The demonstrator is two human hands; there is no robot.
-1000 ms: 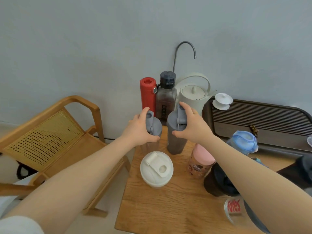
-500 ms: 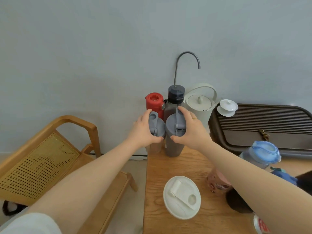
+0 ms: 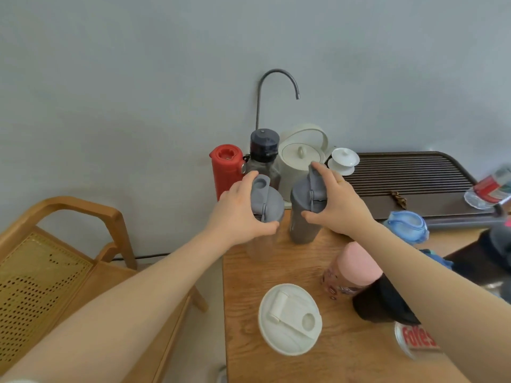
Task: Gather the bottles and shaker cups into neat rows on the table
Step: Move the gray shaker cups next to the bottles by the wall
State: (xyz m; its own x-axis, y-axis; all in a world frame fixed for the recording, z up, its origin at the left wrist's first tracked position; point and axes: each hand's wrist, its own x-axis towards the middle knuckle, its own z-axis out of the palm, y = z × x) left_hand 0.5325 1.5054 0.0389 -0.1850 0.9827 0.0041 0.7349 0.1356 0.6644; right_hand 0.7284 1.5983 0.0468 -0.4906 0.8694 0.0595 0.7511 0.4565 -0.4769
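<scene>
My left hand [image 3: 239, 212] grips the grey lid of a clear shaker cup [image 3: 264, 239] at the table's far left corner. My right hand [image 3: 338, 207] holds the top of a dark grey shaker cup [image 3: 302, 222] just to its right. Behind them stand a red bottle [image 3: 225, 168] and a dark-capped bottle [image 3: 262, 150] against the wall. A white-lidded shaker [image 3: 290, 319] stands nearer me. A pink-lidded bottle [image 3: 351, 269], a black cup [image 3: 378, 305], a blue-lidded bottle [image 3: 406, 226] and a clear bottle with red lettering [image 3: 414, 341] sit under my right arm.
The wooden table [image 3: 276, 363] ends at its left edge beside a rattan chair [image 3: 55, 258]. A white kettle [image 3: 300, 156] under a curved tap [image 3: 276, 87], a white lidded cup [image 3: 344, 160] and a dark slatted tea tray [image 3: 414, 178] fill the back.
Both hands still hold the two grey shakers. The shakers have moved apart a little and sit further in front of the red and dark-capped bottles; the view shifted.
</scene>
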